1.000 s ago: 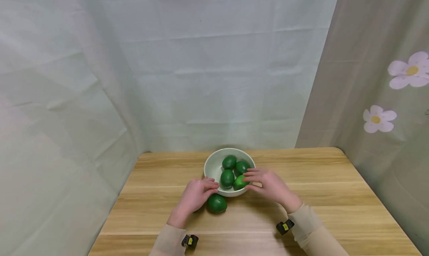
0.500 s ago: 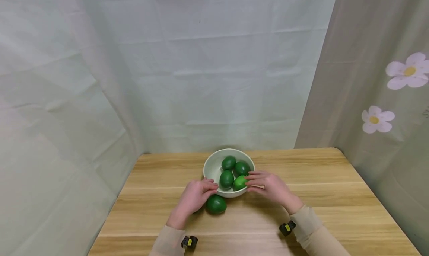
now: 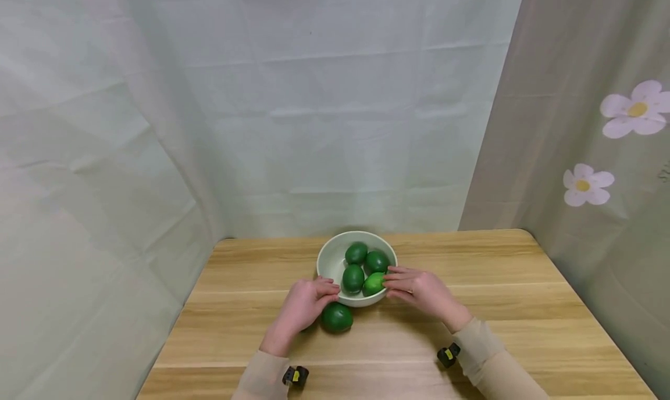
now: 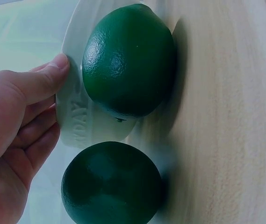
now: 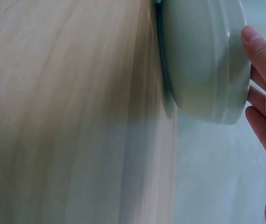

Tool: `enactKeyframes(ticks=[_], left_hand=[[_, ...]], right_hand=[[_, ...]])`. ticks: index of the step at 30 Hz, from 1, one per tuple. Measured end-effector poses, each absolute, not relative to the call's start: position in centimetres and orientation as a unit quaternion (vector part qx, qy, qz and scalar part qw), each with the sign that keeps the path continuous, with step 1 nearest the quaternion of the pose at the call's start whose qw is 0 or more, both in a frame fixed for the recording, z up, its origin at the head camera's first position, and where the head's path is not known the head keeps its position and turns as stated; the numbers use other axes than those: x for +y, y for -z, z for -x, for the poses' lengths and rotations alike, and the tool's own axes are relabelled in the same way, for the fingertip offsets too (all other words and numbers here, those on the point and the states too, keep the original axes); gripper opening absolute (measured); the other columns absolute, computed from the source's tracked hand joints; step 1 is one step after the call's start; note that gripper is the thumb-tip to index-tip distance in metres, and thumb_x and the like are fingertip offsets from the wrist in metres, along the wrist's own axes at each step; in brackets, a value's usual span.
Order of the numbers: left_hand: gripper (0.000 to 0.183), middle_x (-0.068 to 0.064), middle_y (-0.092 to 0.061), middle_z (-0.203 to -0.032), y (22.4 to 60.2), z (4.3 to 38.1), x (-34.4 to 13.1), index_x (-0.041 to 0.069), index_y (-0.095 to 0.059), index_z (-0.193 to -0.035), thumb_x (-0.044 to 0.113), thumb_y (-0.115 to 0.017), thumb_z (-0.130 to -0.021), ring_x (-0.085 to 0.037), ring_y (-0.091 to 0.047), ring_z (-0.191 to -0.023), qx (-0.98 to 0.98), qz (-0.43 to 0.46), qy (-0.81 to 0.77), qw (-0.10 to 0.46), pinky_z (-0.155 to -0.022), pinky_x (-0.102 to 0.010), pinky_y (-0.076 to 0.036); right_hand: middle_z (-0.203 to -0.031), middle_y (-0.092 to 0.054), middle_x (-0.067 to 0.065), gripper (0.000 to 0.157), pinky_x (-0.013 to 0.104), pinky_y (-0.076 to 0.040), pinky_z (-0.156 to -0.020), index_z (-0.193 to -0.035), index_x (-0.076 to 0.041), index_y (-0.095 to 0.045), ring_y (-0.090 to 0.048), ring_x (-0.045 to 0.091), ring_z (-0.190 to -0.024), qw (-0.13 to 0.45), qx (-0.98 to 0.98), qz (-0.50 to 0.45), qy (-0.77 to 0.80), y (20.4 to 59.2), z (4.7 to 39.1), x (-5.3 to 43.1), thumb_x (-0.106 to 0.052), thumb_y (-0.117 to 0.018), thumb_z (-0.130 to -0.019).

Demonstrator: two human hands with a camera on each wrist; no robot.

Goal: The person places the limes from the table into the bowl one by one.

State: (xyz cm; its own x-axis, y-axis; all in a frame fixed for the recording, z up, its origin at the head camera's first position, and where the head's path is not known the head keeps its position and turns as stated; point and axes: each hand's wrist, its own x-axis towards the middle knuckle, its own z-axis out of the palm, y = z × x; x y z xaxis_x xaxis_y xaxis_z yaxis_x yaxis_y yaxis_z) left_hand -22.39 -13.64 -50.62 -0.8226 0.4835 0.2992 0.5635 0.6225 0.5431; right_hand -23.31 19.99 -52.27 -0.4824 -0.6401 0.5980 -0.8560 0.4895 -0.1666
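Observation:
A pale bowl [image 3: 331, 260] stands on the table, holding several dark green limes [image 3: 353, 278] and a brighter green lime [image 3: 374, 284]. My left hand [image 3: 306, 302] pinches its near-left rim, and raised lettering shows on the bowl wall [image 4: 79, 123] beside those fingers. On the right side of the rim, my right hand [image 3: 426, 293] grips the bowl, its thumb [image 5: 263, 53] at the rim's outside and fingertips overlapping the brighter lime. One dark lime [image 3: 337, 317] lies on the table against the bowl's front. Another lime [image 4: 111, 184] sits near it, mostly hidden under my left hand in the head view.
The wooden table [image 3: 502, 284] reaches back to a pale hanging cloth [image 3: 335, 127]. At the right hangs a curtain with flower prints [image 3: 588, 185]. Both sleeved wrists carry small black cameras [image 3: 295, 377].
The right fingertips have drawn back slightly from over the brighter lime toward the bowl's right rim. The left hand, bowl and limes look nearly unmoved.

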Motion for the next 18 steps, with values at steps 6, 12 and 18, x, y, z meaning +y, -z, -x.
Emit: enactKeyframes(ticks=[6, 12, 18], left_hand=[[0.019, -0.002, -0.081, -0.115, 50.50, 22.42, -13.62, 0.010, -0.085, -0.114, 0.016, -0.082, -0.096, -0.028, -0.070, -0.125, -0.898, 0.290, 0.326, 0.061, -0.111, -0.050, -0.052], [0.019, -0.002, -0.081, -0.114, 50.53, 22.34, -13.59, 0.010, -0.085, -0.114, 0.016, -0.082, -0.096, -0.028, -0.071, -0.124, -0.898, 0.293, 0.324, 0.063, -0.110, -0.049, -0.052], [0.018, -0.002, -0.081, -0.114, 50.61, 22.28, -13.66, 0.010, -0.085, -0.113, 0.016, -0.082, -0.096, -0.027, -0.071, -0.123, -0.898, 0.292, 0.322, 0.064, -0.110, -0.049, -0.053]], right_hand=[[-0.112, -0.081, 0.004, 0.020, 0.048, -0.063, -0.097, -0.109, -0.009, -0.084, -0.075, 0.030, -0.114, 0.233, -0.833, -0.441, -0.241, 52.34, 23.63, 19.60, -0.015, -0.088, -0.090], [-0.105, -0.082, 0.001, 0.015, 0.045, -0.064, -0.095, -0.102, -0.010, -0.085, -0.077, 0.027, -0.109, 0.248, -0.833, -0.436, -0.235, 52.56, 23.83, 19.37, -0.016, -0.089, -0.089], [-0.104, -0.082, 0.005, 0.014, 0.047, -0.064, -0.095, -0.100, -0.008, -0.085, -0.078, 0.028, -0.107, 0.251, -0.828, -0.438, -0.245, 52.53, 23.70, 19.20, -0.013, -0.090, -0.088]])
